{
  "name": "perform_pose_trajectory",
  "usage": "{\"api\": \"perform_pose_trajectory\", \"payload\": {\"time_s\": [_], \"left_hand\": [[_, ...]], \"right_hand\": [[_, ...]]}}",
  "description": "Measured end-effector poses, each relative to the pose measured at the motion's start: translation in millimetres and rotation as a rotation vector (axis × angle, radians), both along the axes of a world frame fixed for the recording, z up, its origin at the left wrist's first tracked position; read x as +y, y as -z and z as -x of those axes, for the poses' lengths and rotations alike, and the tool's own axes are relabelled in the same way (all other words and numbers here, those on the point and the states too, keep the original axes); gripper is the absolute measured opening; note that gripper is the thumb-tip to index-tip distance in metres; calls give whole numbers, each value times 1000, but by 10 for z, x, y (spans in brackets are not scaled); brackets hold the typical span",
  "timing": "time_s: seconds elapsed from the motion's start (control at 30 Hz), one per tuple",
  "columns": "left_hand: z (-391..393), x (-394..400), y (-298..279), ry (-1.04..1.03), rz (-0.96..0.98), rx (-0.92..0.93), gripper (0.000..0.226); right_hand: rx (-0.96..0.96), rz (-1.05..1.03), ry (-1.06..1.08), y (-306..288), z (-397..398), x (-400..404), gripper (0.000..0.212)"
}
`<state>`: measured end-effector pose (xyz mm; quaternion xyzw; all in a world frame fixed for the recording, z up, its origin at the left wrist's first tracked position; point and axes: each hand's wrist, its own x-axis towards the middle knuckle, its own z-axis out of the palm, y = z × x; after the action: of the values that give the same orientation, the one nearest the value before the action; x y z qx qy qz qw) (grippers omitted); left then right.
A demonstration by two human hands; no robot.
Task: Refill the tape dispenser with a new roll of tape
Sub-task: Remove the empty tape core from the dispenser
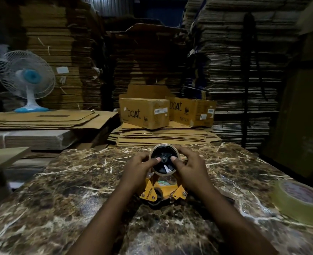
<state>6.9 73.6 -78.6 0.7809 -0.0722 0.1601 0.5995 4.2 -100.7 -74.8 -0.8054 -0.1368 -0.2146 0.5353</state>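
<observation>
A yellow tape dispenser (163, 193) lies on the marble table (78, 190), in the middle and close to me. On its black spoked hub (164, 159) sits a nearly used-up cardboard tape ring (177, 153). My left hand (139, 166) holds the ring from the left and my right hand (190, 167) from the right. Both thumbs press on the hub's face near its centre. A full roll of clear tape (299, 201) lies flat at the table's right edge, apart from both hands.
Beyond the table, two "boAt" cartons (144, 113) stand on flat cardboard sheets (163, 137). A white and blue table fan (25, 80) stands on a cardboard stack at the left. Tall piles of flattened boxes (234, 70) fill the background.
</observation>
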Motion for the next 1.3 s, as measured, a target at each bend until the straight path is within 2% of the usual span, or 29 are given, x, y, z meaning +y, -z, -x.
{"api": "perform_pose_trajectory", "payload": {"time_s": [0.07,0.17,0.23,0.53,0.7,0.8,0.97,1.07,1.2,1.3], "left_hand": [[39,5,-11,12,37,0,42],[50,14,-3,-21,10,-7,38],[47,10,2,-46,-6,-3,37],[73,1,-30,-112,12,-68,20],[77,4,-40,-132,20,-53,18],[80,3,-54,-137,36,-20,22],[58,39,-79,-136,44,51,33],[87,35,-108,-175,53,125,51],[101,51,-124,-180,16,256,91],[99,72,-106,-171,4,319,97]], "right_hand": [[-18,6,-1,-8,36,18,43],[-66,59,25,-20,80,56,61],[-83,98,67,-18,85,65,62],[-32,105,124,-13,49,42,38],[-4,23,89,-12,52,32,31],[52,-27,59,7,28,13,14],[102,-73,33,-23,43,9,18],[187,-92,-10,-55,56,-15,17],[294,-106,-130,-58,39,-66,18],[363,-109,-170,-41,35,-68,21]]}}
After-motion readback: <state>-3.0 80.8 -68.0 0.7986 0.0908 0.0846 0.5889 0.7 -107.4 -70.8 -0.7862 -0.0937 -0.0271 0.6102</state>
